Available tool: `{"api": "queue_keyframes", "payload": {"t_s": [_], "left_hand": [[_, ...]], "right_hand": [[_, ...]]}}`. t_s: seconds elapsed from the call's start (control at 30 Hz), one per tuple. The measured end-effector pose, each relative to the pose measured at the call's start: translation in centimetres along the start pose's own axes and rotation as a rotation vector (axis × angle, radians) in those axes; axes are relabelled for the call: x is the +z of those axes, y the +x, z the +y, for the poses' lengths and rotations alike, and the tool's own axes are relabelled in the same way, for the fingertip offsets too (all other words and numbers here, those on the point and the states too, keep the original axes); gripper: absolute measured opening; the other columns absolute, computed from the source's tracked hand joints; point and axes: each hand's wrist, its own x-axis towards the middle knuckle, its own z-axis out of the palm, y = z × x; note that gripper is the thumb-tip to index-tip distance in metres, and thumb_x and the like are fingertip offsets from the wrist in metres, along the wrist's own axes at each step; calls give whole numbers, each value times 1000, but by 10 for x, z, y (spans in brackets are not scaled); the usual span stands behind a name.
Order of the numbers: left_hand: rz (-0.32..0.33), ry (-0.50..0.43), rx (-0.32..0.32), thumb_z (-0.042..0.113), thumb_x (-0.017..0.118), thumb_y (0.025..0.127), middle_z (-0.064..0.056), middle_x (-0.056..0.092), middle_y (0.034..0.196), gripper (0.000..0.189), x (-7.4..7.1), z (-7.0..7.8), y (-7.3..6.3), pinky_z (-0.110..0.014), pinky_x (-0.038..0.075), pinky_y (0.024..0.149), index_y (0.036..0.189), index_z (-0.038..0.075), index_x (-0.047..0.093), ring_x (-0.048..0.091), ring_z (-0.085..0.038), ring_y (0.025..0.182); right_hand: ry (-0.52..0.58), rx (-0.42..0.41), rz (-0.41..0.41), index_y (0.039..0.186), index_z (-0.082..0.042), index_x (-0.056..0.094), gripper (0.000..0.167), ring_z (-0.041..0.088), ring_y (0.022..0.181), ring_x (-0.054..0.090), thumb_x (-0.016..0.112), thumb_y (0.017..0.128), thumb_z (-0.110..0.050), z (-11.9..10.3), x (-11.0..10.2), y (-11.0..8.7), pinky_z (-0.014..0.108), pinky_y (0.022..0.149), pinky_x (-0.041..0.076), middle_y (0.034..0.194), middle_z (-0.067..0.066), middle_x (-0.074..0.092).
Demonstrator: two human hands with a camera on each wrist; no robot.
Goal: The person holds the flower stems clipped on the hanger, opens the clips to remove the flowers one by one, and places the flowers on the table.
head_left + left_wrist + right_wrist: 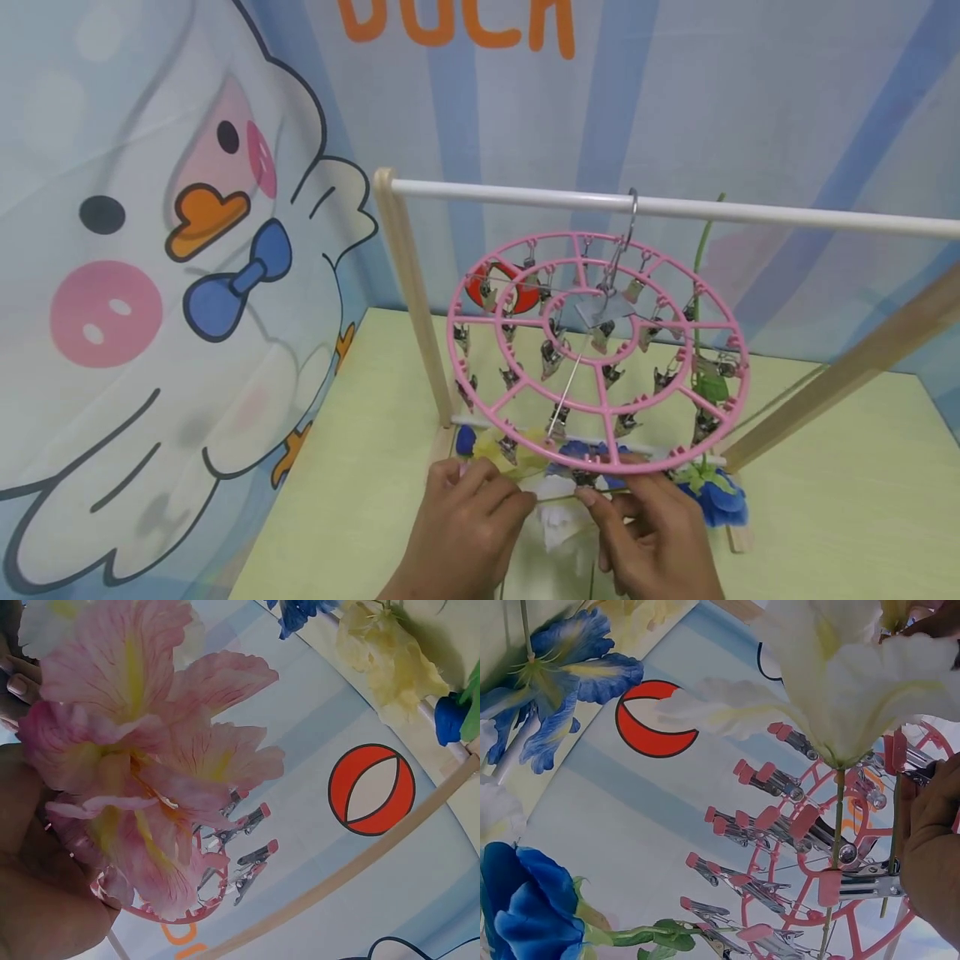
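Note:
My left hand (476, 525) grips the thin green stem (555, 499) of an artificial flower at the hanger's front edge. Large pink petals of this flower (142, 780) fill the left wrist view beside the hand's fingers. With my right hand (656, 529) I pinch a metal clip (585, 477) on the near rim of the round pink clip hanger (606, 408); the stem runs to the clip. The right wrist view shows the clip's pink tip (895, 752) by the stem. Just beside it, another clip (862, 886) bites the stem of a white flower (840, 690).
The hanger hooks onto a white rod (510, 195) between wooden posts (411, 292). Several metal clips dangle from its rings. A blue flower (712, 496) hangs at right, and a yellow flower (517, 454) shows behind the near rim. Below is a pale green tabletop (847, 475).

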Motion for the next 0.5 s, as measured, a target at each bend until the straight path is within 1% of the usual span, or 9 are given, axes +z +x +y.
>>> {"api": "queue_keyframes", "payload": {"t_s": [0.07, 0.3, 0.37, 0.43, 0.5], "left_hand": [[14, 3, 3, 19, 90, 80, 13, 74, 82, 13, -1, -3, -3, -36, 35, 85, 83, 24, 78, 59, -9, 83], [77, 26, 41, 19, 81, 83, 14, 74, 83, 7, -2, -11, -12, -38, 36, 85, 85, 24, 78, 59, -10, 83], [80, 27, 39, 19, 79, 83, 14, 73, 82, 5, -3, -12, -15, -38, 37, 85, 85, 24, 78, 59, -10, 82], [63, 19, 22, 19, 80, 83, 14, 74, 83, 6, -4, -13, -17, -38, 37, 85, 85, 24, 78, 60, -10, 83], [42, 9, 2, 18, 84, 81, 13, 74, 83, 9, -6, -14, -20, -38, 37, 86, 85, 24, 79, 60, -10, 84]], "right_hand": [[1, -12, 7, 127, -16, 71, 37, -6, 35, 46, 73, 96, 4, 0, 0, 0, 18, 33, 39, 57, -12, 57], [23, 53, 8, 130, -16, 69, 37, -3, 33, 47, 73, 97, 1, -6, 0, -2, 19, 32, 39, 56, -13, 57], [22, 55, 11, 129, -15, 69, 36, -3, 33, 47, 72, 97, 1, -7, 1, -2, 20, 31, 39, 55, -14, 56], [19, 51, 15, 127, -13, 69, 33, -3, 32, 46, 72, 97, 1, -8, 1, -2, 19, 31, 39, 54, -14, 55], [16, 47, 18, 126, -12, 69, 32, -3, 32, 45, 72, 97, 2, -8, 1, -3, 19, 31, 38, 53, -15, 55]]}}
